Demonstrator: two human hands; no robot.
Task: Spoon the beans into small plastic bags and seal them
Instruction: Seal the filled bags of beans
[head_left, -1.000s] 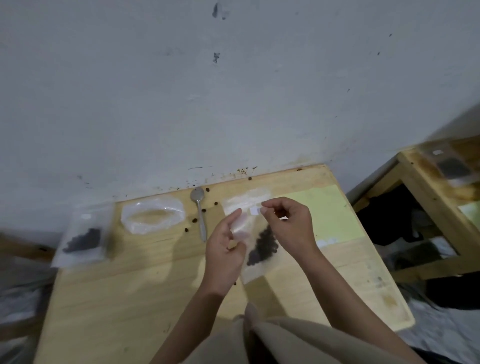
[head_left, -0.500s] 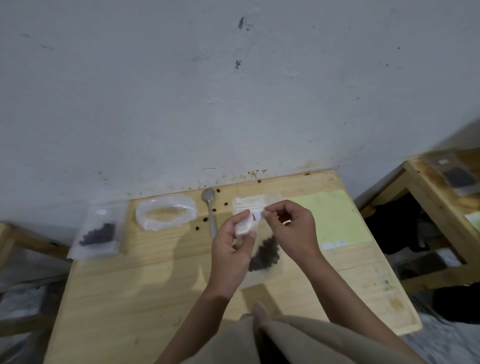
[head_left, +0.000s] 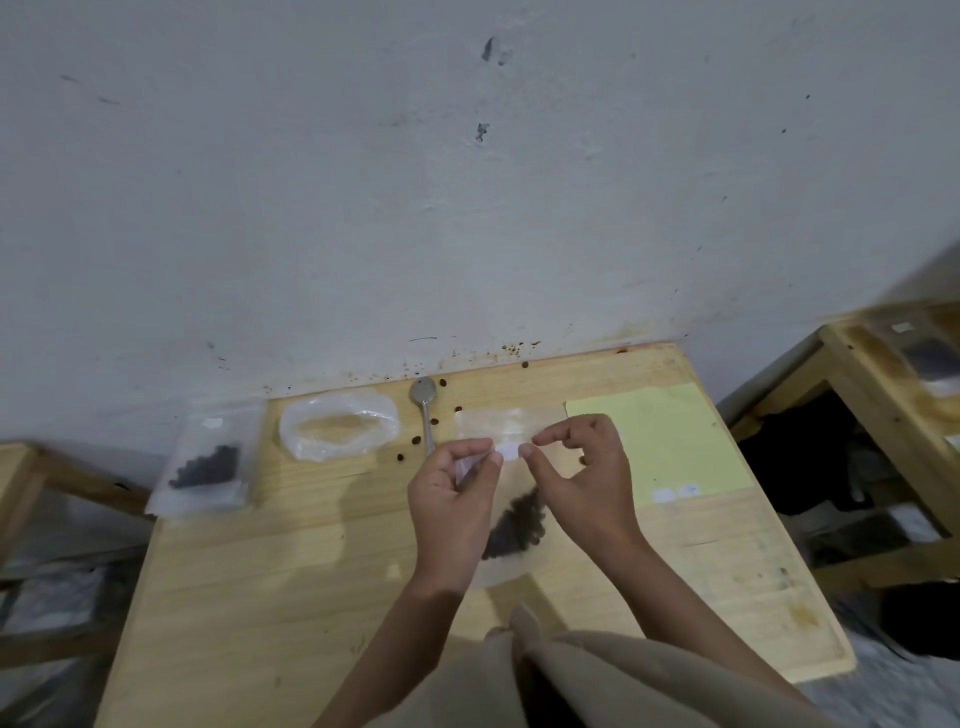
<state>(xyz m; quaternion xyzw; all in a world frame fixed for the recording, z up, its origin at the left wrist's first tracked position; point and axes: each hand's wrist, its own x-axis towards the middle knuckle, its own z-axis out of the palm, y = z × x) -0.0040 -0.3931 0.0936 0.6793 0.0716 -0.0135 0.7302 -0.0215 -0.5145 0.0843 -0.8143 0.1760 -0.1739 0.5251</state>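
A plain home corner is showing here: a bare wooden bench (head_left: 311, 597) is sitting against a stained, scuffed grey wall (head_left: 467, 208).

My feed is dim and flat, with soft shadows from the hands (head_left: 452, 499) on the table (head_left: 291, 582). Edges bow from the wide lens, corners smear, and fine detail stays soft.

Clear bag (head_left: 511, 519) of dark beans (head_left: 517, 527) held upright above table; filled bag (head_left: 208, 462) lies left; spoon (head_left: 425, 410) flat.
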